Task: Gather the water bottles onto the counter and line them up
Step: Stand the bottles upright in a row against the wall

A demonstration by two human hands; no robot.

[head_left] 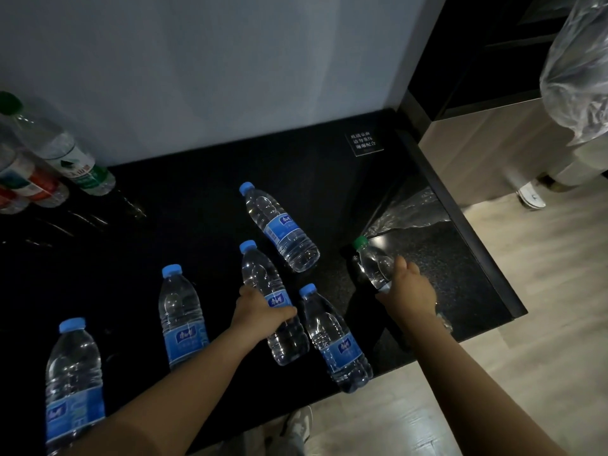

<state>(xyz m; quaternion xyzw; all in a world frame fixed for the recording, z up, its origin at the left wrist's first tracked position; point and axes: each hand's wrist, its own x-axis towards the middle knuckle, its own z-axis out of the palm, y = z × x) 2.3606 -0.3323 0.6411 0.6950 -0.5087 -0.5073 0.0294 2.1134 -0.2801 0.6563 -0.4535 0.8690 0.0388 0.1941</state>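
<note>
On the counter [197, 225], the nearest bottle [74, 373] stands at seven o'clock, a second bottle [181, 317] just beyond. The left hand [260, 311] wraps its fingers round a third bottle [260, 274] at the label, with a fourth bottle [335, 340] at its four o'clock and a fifth bottle [283, 228] at twelve. At two o'clock the right hand [411, 291] grips a green-cap bottle [373, 263]. At ten, spare bottles [65, 156] crowd the wall [230, 60].

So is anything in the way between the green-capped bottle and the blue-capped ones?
Nothing visible. The right hand grips the green-capped bottle, and only bare dark counter lies between it and the rearmost blue-capped bottle.
</note>
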